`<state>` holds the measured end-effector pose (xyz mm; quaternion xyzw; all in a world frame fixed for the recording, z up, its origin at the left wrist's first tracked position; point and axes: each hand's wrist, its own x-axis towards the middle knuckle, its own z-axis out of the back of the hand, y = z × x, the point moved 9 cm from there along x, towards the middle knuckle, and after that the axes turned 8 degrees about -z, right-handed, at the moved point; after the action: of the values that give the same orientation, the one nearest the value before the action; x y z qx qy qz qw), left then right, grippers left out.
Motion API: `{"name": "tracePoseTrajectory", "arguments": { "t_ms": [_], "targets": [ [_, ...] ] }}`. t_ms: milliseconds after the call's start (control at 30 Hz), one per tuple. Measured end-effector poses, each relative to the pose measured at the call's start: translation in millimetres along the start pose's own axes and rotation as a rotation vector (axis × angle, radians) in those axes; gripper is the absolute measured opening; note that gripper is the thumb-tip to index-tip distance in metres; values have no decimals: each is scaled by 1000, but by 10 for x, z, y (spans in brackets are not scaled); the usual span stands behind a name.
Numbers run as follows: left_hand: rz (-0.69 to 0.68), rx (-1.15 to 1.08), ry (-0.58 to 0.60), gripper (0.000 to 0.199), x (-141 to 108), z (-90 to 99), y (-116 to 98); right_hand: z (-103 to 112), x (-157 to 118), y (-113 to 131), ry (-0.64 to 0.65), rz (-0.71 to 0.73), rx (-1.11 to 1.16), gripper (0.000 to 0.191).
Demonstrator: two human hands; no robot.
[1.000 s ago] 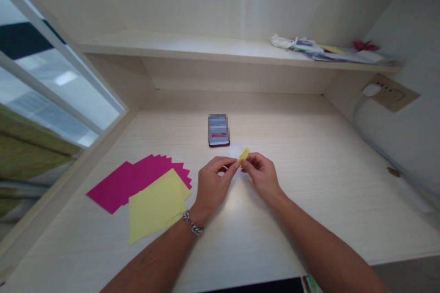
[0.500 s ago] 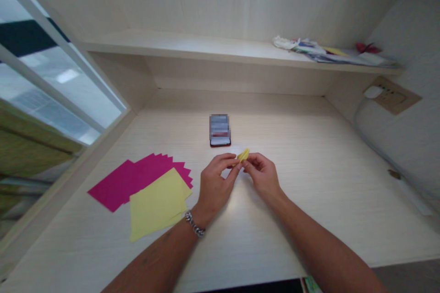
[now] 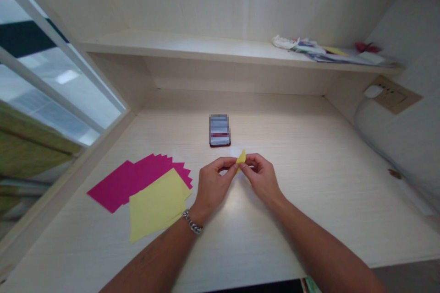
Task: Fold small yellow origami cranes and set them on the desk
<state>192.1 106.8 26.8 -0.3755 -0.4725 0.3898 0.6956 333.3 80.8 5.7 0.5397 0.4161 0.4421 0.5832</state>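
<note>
A small folded piece of yellow paper [image 3: 242, 156] is held up between both hands above the desk. My left hand [image 3: 213, 184] pinches its left side between thumb and fingers, a chain bracelet [image 3: 192, 222] on that wrist. From the right, my right hand [image 3: 263, 176] grips the paper with thumb and bent fingers. The fingertips cover part of the folds. To the left lie flat yellow paper sheets [image 3: 154, 206], overlapping a fanned stack of magenta paper sheets [image 3: 118, 185].
Beyond my hands a phone [image 3: 220, 130] lies on the desk [image 3: 292, 132], its screen blurred. A shelf [image 3: 206, 48] runs above the back, with papers [image 3: 330, 52] at its right. At the right wall, a white plug [image 3: 373, 91] sits in a socket panel, its cable trailing down.
The folded yellow paper has turned more upright between my fingers. My left hand has shifted slightly left and its fingers have come closer together on the paper.
</note>
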Motion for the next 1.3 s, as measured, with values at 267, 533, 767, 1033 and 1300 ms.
{"name": "tracePoseTrajectory", "arguments": {
  "t_ms": [267, 533, 767, 1033, 1300],
  "targets": [
    [22, 0, 18, 20, 1, -14, 13, 2, 14, -68, -15, -19, 36, 18],
    [71, -74, 51, 22, 4, -68, 140, 1, 10, -85, -7, -39, 25, 18],
    [78, -2, 41, 18, 28, -37, 222, -26, 21, -120, 29, -54, 30, 17],
    [123, -189, -31, 19, 15, -40, 266, -53, 59, -171, 100, -104, 140, 16],
    [221, -330, 67, 28, 17, -175, 316, -10, 78, -212, 78, -176, 184, 20]
  ]
}}
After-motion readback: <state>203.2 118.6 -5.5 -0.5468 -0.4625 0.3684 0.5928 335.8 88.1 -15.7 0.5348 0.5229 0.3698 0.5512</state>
